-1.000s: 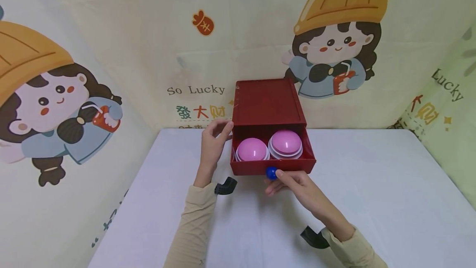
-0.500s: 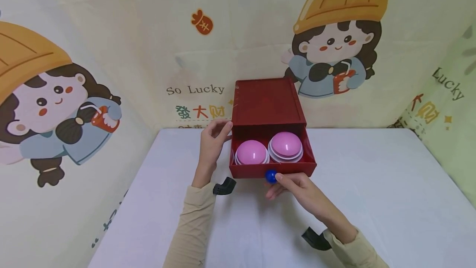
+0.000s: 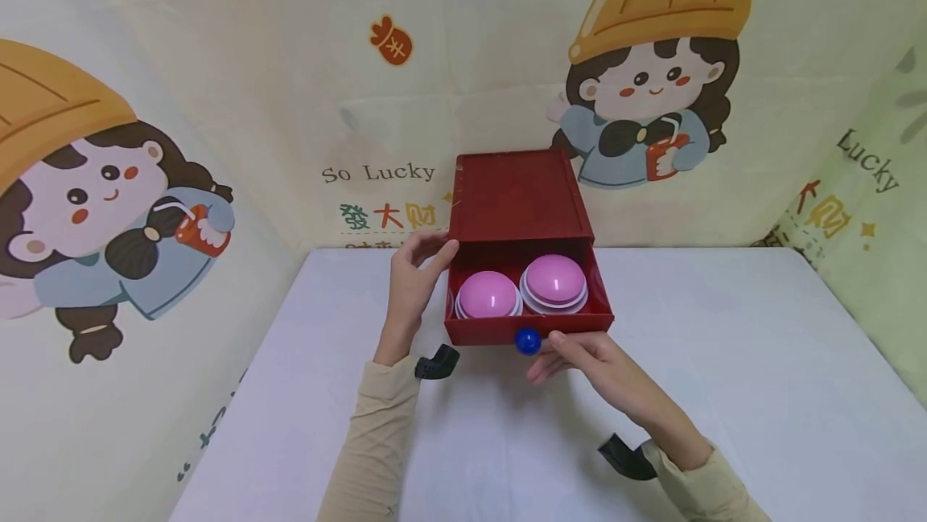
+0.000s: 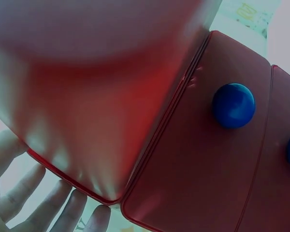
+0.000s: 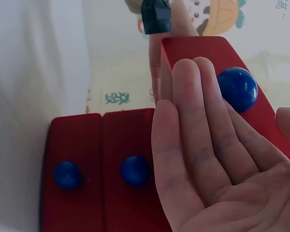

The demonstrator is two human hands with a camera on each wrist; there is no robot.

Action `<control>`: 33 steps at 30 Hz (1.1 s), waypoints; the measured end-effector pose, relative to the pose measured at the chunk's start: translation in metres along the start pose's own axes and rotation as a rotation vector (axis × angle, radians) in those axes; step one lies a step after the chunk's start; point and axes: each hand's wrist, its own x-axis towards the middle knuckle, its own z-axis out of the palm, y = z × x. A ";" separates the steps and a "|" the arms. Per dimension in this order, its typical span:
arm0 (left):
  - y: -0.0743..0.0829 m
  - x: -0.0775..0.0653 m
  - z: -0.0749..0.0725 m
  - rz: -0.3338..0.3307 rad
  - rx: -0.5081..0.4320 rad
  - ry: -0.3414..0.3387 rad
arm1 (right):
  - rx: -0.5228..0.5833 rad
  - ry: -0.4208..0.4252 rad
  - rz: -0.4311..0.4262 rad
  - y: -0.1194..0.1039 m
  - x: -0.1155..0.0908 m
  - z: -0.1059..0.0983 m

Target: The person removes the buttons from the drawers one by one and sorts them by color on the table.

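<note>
In the head view a red drawer cabinet (image 3: 521, 194) stands with its top drawer (image 3: 479, 334) pulled out. Inside sit two round white containers with pink domed tops, a left one (image 3: 488, 294) and a right one (image 3: 554, 279). The drawer front carries a blue ball knob (image 3: 528, 342). My right hand (image 3: 615, 365) is just right of this knob, fingers extended; the thumb stands apart from it in the right wrist view. My left hand (image 3: 411, 285) rests at the cabinet's left side, and its spread fingers (image 4: 58, 198) meet a red edge in the left wrist view.
Two lower drawers show blue knobs, one knob (image 5: 135, 170) nearer the hand and another knob (image 5: 67, 175) farther off. A white cloth covers the table (image 3: 724, 361). Behind stands a cartoon-printed curtain (image 3: 500, 39).
A second ago my right thumb and fingers pinched the blue knob. Now they have let go and shifted slightly right. The drawer stays out, and the left hand has barely moved.
</note>
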 end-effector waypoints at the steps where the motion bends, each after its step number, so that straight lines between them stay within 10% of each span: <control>1: 0.000 0.000 0.000 0.001 0.000 0.002 | -0.001 0.000 -0.002 0.000 -0.001 -0.002; 33: -0.001 -0.002 0.001 0.019 -0.002 0.015 | -0.174 0.033 -0.130 -0.047 -0.032 -0.045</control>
